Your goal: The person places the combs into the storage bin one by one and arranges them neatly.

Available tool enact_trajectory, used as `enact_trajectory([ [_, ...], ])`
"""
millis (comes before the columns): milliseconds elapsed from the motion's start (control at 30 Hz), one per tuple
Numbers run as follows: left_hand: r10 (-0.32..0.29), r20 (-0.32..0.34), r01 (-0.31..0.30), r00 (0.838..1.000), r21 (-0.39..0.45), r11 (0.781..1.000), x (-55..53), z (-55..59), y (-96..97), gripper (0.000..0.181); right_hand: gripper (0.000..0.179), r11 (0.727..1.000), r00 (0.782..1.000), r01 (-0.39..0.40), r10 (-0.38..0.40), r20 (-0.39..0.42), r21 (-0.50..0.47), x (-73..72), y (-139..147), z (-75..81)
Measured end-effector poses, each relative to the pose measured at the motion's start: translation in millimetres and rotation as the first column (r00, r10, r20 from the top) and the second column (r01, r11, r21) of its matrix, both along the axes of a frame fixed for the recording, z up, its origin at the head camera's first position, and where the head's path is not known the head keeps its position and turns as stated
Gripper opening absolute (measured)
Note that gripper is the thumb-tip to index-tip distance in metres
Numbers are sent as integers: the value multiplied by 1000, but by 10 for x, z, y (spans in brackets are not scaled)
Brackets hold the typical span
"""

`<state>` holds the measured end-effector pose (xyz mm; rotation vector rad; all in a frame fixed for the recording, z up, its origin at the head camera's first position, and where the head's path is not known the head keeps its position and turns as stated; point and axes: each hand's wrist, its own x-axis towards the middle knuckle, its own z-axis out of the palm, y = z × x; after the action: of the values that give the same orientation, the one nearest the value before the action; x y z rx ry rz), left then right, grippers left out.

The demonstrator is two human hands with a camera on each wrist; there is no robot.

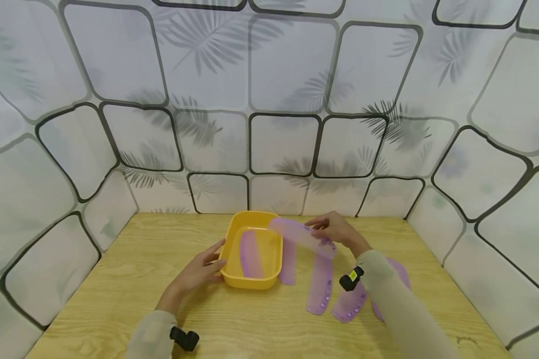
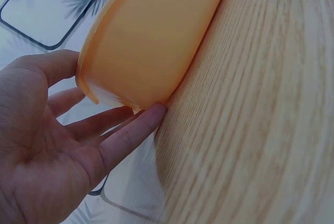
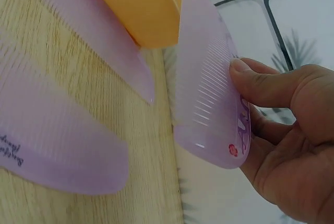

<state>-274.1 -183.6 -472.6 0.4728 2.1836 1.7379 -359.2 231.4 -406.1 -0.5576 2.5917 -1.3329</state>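
A yellow plastic basin [image 1: 250,283] stands on the table. My left hand [image 1: 199,269] holds its left side, thumb at the rim and fingers against the outer wall [image 2: 151,36]. Inside the basin lies a translucent purple comb [image 1: 251,254]. My right hand [image 1: 337,230] pinches another purple comb [image 3: 209,93] by its spine, between thumb and fingers. This held comb is raised, and its far end overlaps the basin's right rim in the head view. A red flower mark shows near one end of it.
Right of the basin lie several more purple combs: one close beside it [image 1: 288,264], one further right [image 1: 320,286], another [image 1: 351,301] by the right wrist, and one [image 1: 400,274] partly hidden by the sleeve. A patterned cloth wall [image 1: 283,144] surrounds the wooden table [image 1: 251,324].
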Motion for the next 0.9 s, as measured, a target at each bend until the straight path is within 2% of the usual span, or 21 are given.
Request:
enact_trajectory([
  [133, -7, 0, 7, 1000, 5, 1000, 5, -9, -3, 73, 32, 999, 999, -37, 37, -11, 2, 0, -99, 3],
  [400, -4, 5, 4, 1000, 0, 1000, 1, -4, 0, 71, 30, 998, 998, -63, 63, -23, 21, 7, -311, 19],
  [667, -2, 3, 2, 1000, -6, 1000, -2, 12, 8, 70, 30, 994, 992, -68, 77, -98, 90, -14, -510, 21],
  [900, 1, 7, -1, 1000, 0, 1000, 1, 5, 7, 71, 28, 985, 989, -85, 102, -111, 148, -66, -670, 24],
])
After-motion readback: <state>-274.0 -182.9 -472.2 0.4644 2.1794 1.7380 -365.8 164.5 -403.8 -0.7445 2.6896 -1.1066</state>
